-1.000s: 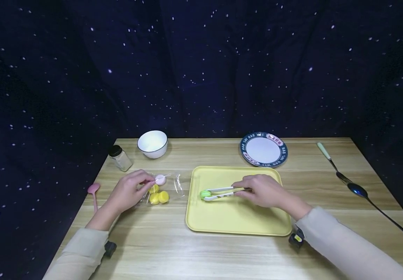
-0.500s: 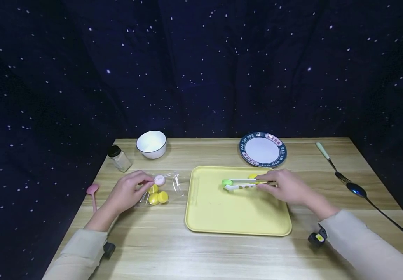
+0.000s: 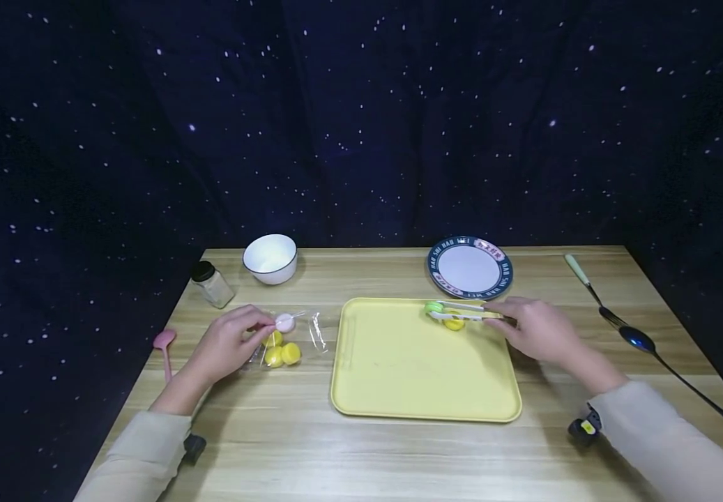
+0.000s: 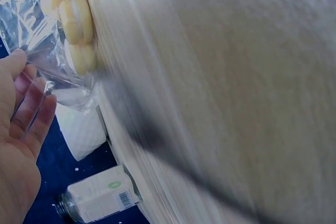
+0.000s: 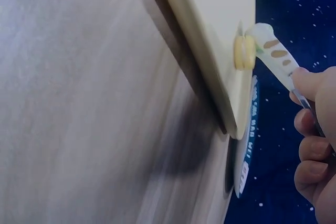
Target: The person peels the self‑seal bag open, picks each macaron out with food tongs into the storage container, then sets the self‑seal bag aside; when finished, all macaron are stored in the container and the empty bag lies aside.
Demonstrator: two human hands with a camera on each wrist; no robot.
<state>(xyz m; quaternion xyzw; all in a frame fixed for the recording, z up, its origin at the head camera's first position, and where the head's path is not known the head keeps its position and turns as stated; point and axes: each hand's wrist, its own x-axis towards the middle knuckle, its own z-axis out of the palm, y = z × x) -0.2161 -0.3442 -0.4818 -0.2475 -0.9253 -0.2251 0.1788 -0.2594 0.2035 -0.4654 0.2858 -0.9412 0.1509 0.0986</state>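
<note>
My left hand [image 3: 229, 345] pinches the edge of a clear plastic bag [image 4: 34, 30]. Inside the bag lie several yellow macarons [image 3: 282, 354] and a pale pink one [image 3: 284, 322]. With my right hand [image 3: 533, 331] I grip a pair of white tongs [image 3: 461, 316] with brown spots, seen also in the right wrist view. Between the tong tips is a green macaron [image 3: 434, 307], over the back right part of the yellow tray [image 3: 399, 376]. A yellow macaron [image 5: 244, 52] sits on the tray just below the tongs, partly covered by them in the head view.
Behind the tray stands a white plate with a dark blue rim [image 3: 469, 268]. A white bowl [image 3: 270, 259] and a black-lidded jar [image 3: 212, 284] are at the back left. A pink spoon [image 3: 164, 339] lies left; a fork [image 3: 611, 317] and a dark spoon [image 3: 637, 339] lie right.
My right hand has carried the green macaron in the tongs from the tray's left side toward its back right, beside the yellow macaron. The left hand stays at the bag.
</note>
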